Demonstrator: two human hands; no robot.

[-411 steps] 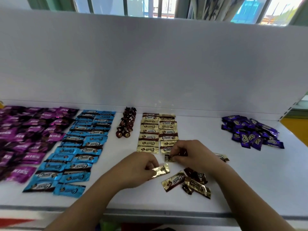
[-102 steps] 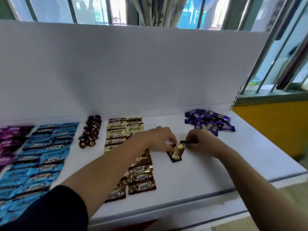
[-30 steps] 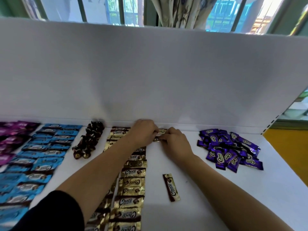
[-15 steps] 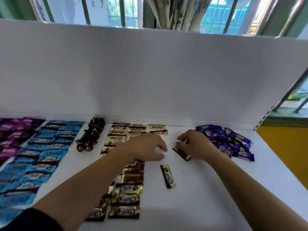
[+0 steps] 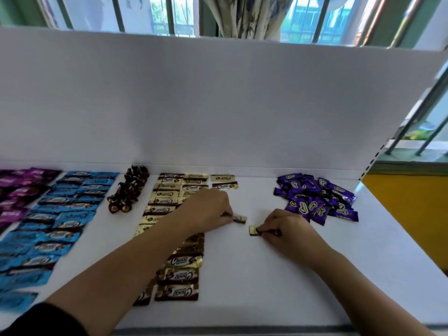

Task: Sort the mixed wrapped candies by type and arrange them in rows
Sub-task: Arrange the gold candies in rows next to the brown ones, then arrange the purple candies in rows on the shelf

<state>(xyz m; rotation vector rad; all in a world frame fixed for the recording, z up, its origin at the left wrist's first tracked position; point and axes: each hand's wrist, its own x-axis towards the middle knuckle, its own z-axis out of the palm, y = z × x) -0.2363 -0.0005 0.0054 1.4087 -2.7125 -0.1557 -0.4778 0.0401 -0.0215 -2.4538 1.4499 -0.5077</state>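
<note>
Gold "Choco" candies (image 5: pixel 180 275) lie in two rows down the middle of the white table (image 5: pixel 254 287). Two more gold candies (image 5: pixel 224 182) sit at the back, starting a third row. My left hand (image 5: pixel 208 210) pinches one gold candy (image 5: pixel 240 218) against the table. A little to the right, my right hand (image 5: pixel 283 229) grips another gold candy (image 5: pixel 253 231), most of it hidden under the fingers. A loose heap of purple candies (image 5: pixel 315 198) lies at the back right.
Blue candies (image 5: pixel 65 214) form rows on the left, with magenta candies (image 5: pixel 14 190) at the far left edge. Small dark twisted candies (image 5: pixel 128 190) form a line between blue and gold. A white board (image 5: pixel 218 105) walls the table's back.
Both hands pulled back from the far end of the gold rows. My left hand picked up the gold candy lying loose mid-table; my right hand closed on the other one beside the purple heap.
</note>
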